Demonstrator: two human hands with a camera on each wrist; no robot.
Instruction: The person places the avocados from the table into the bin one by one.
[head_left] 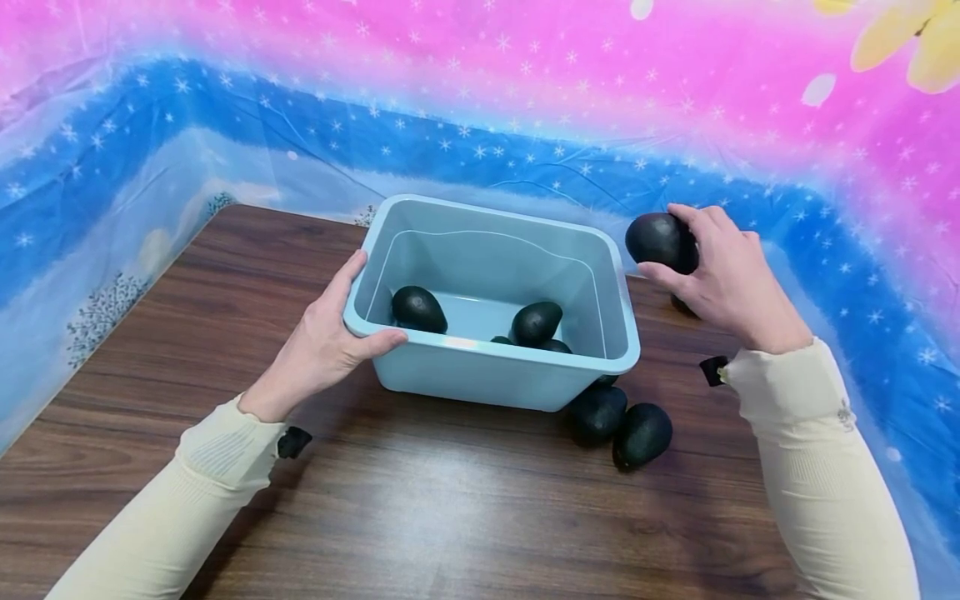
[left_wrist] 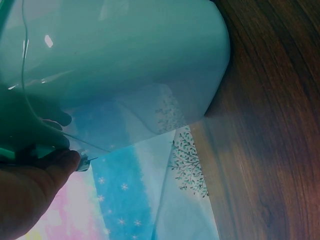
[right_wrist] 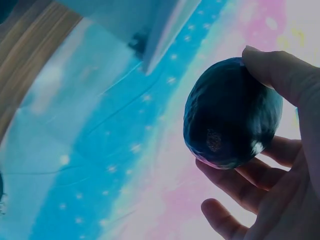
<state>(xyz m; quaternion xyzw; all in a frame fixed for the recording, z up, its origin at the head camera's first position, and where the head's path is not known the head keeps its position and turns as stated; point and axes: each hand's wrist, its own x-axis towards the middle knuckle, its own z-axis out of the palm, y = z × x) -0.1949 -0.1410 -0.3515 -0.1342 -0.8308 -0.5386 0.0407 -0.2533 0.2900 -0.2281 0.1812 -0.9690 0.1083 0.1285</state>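
Note:
A light blue-grey plastic bin [head_left: 480, 372] stands on the wooden table, with several dark avocados inside, one avocado [head_left: 418, 309] at its left and another avocado [head_left: 537, 323] nearer the right. My left hand [head_left: 318, 350] grips the bin's left rim, thumb over the front edge; the left wrist view shows the thumb [left_wrist: 65, 165] at the rim. Beyond the bin's right side, my right hand [head_left: 731, 271] holds an avocado [head_left: 660, 240] up above the table. In the right wrist view the thumb and fingers surround this dark avocado [right_wrist: 230, 115].
Close to the bin's front right corner lie an avocado [head_left: 598, 414] and another avocado [head_left: 642, 435], with one more partly hidden behind them. A dark avocado [head_left: 683, 306] shows partly below my right hand. Patterned pink and blue fabric [head_left: 480, 125] hangs behind the wooden table [head_left: 420, 500].

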